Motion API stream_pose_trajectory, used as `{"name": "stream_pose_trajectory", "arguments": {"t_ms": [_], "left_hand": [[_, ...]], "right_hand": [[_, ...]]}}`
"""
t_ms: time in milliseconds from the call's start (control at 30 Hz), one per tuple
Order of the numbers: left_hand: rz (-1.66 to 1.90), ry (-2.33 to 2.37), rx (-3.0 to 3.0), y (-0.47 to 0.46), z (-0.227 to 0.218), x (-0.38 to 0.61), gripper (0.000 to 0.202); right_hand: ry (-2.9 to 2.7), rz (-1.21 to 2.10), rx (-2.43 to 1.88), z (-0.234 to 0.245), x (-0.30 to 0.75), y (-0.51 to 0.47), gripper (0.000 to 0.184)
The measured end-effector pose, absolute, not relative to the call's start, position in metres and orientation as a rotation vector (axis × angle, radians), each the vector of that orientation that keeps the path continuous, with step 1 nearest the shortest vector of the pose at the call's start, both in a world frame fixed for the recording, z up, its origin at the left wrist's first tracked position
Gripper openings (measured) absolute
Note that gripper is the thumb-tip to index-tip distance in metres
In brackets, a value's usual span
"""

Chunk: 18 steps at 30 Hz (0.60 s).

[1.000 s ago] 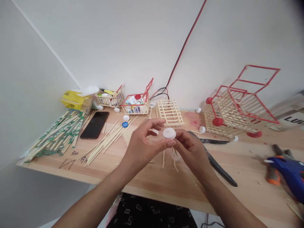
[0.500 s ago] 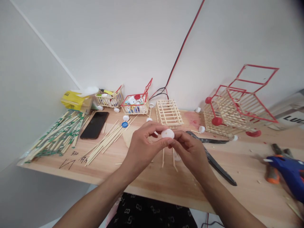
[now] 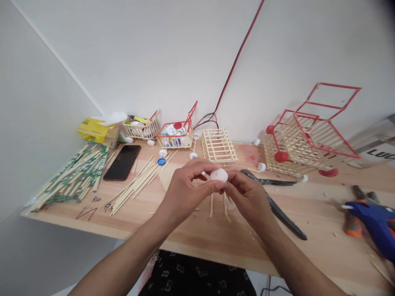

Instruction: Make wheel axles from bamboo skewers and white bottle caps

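My left hand (image 3: 182,191) and my right hand (image 3: 247,197) meet above the middle of the wooden table (image 3: 197,234). Both pinch a small white bottle cap (image 3: 219,175) between their fingertips. A thin wooden stick seems to run down from the cap behind my right fingers, though most of it is hidden. Two short sticks (image 3: 212,204) and another white cap (image 3: 230,203) lie on the table just below my hands.
A small unpainted stick cage (image 3: 219,146) stands behind my hands. Baskets of caps (image 3: 175,135), a phone (image 3: 122,162), loose sticks (image 3: 138,181) and wrapped chopsticks (image 3: 74,176) lie left. A red-framed stick cart (image 3: 308,135), black scissors (image 3: 277,205) and a blue glue gun (image 3: 373,222) sit right.
My hands have drawn slightly closer together around the white cap and turned it a little. Nothing else on the table has moved.
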State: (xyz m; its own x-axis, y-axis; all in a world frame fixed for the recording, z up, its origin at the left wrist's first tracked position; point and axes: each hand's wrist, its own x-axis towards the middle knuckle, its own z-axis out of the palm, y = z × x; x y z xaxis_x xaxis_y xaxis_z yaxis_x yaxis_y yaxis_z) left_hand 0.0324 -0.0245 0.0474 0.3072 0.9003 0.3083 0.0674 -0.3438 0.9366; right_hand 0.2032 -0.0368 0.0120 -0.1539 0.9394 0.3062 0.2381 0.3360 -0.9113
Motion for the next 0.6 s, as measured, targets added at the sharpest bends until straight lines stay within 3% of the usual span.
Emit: {"name": "stream_pose_trajectory", "arguments": {"t_ms": [267,600], "left_hand": [[1.127,0.904,1.642,-0.027,0.051,0.031,0.064],[1.27,1.1,1.811,-0.032,0.055,0.041,0.018]], "right_hand": [[-1.577,0.85,-1.094,0.009,0.204,-0.035,0.015],[-1.603,0.798,-1.097,0.012,0.202,-0.039,0.008]]}}
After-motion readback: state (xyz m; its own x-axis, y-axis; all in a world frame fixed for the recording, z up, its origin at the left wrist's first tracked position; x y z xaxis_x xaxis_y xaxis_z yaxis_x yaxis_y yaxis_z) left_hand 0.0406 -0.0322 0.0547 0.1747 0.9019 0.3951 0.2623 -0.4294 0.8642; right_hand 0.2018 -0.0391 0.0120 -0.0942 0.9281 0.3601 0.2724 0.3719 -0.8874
